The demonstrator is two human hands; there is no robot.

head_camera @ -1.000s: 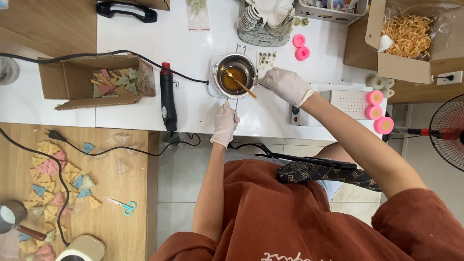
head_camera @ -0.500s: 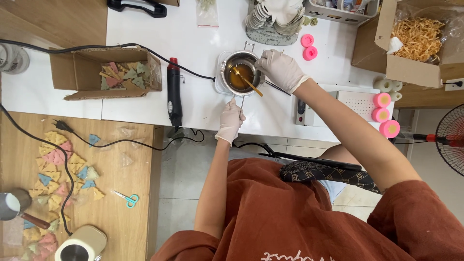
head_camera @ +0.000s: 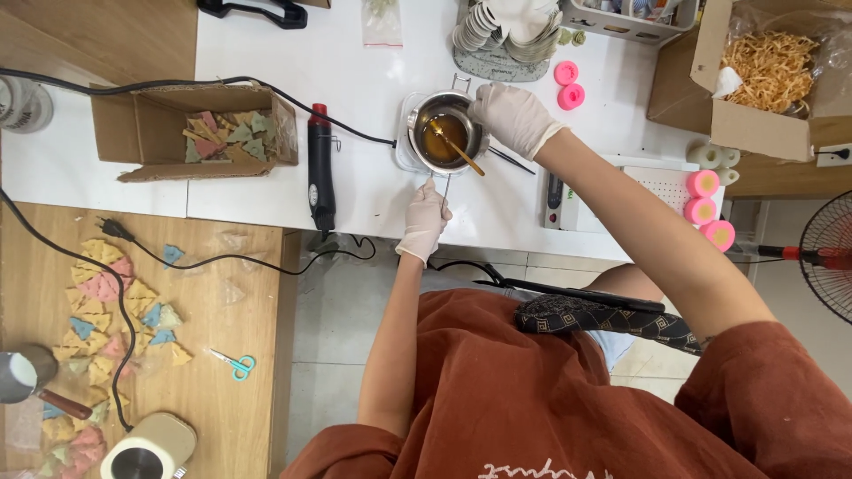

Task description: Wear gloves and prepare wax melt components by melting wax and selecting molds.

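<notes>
metal pot of amber liquid on white worktop, black heat gun beside it, cardboard box further off. gloved right hand grips stirring stick; gloved left hand closed on pot's handle.

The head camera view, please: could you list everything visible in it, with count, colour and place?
Metal pot: one, silver with amber liquid, centre of the white table.
Stirring stick: one, wooden, in the pot.
Heat gun: one, black and red, left of the pot.
Cardboard box: one, brown, holding pastel triangles, left on the table.
Pink round pieces: five, on the right of the table.
Box of shredded paper: one, brown, top right.
Scissors: one pair, teal handles, on the wooden table.
Loose triangles: many, pastel, on the wooden table.
Fan: one, black, right edge.
Left hand: white glove, gripping the pot's handle.
Right hand: white glove, at the pot's rim.
</notes>
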